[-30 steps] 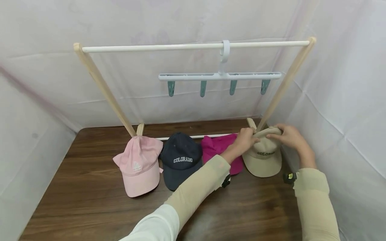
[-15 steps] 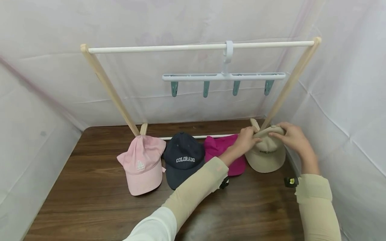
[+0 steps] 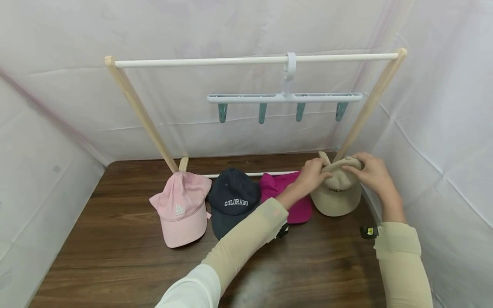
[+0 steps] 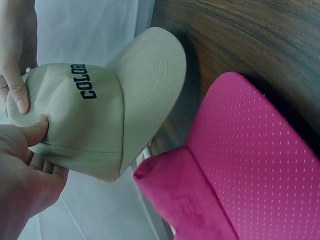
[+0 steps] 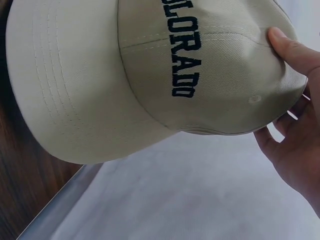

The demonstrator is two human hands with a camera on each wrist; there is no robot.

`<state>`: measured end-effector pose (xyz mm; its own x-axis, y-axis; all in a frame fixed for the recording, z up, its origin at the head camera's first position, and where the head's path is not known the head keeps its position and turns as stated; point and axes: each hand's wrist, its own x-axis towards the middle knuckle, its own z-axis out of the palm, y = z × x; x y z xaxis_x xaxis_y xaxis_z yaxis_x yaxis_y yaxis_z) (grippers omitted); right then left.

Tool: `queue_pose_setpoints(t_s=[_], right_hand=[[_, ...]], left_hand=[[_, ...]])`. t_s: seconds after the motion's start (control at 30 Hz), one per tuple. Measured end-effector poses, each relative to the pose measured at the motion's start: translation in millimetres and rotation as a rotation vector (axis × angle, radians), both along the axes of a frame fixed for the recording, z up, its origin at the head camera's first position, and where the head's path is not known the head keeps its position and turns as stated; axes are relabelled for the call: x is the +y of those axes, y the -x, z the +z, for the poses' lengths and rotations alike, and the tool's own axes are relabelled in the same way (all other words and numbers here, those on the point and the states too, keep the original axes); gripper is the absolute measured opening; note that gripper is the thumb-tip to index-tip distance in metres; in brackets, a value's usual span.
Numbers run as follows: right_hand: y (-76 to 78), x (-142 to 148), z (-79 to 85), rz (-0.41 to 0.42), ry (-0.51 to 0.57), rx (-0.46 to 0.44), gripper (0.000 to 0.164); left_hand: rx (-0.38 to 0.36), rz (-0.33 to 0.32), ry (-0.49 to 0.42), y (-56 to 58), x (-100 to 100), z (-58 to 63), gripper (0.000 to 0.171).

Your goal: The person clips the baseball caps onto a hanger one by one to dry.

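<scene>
Both hands grip the crown of a beige baseball cap (image 3: 336,203) with dark COLORADO lettering, at the right end of the row. My left hand (image 3: 311,174) pinches the crown's left side, its thumb (image 4: 36,131) on the front and the other fingers behind. On the other side my right hand (image 3: 374,173) does the same, thumb on the fabric and fingers curled behind, as the right wrist view shows. The cap's brim points down and toward me. Just left of it lies a magenta cap (image 3: 301,209), partly hidden behind my left hand and forearm.
A navy COLORADO cap (image 3: 233,192) and a pink cap (image 3: 185,209) lie further left on the dark wooden table (image 3: 115,256). Above hangs a white hanger (image 3: 250,99) with several teal clips, on the white rail (image 3: 200,62) of a wood-legged rack. White fabric walls (image 3: 446,128) enclose the table.
Both hands keep hold of the beige cap, which has risen slightly and shifted a little back toward the rack. The whole view has also shifted a little; the other caps lie as before.
</scene>
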<state>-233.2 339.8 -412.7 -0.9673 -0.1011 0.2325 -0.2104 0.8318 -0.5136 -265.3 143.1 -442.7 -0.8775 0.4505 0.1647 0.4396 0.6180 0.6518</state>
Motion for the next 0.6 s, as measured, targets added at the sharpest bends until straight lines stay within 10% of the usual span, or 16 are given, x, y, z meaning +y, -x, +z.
queue_pose_setpoints(t_s=[0.6], right_hand=[[-1.4, -13, 12.8, -0.06, 0.073, 0.134, 0.04]], left_hand=[[0.069, -0.05, -0.002, 6.2, -13, 29.8, 0.022]])
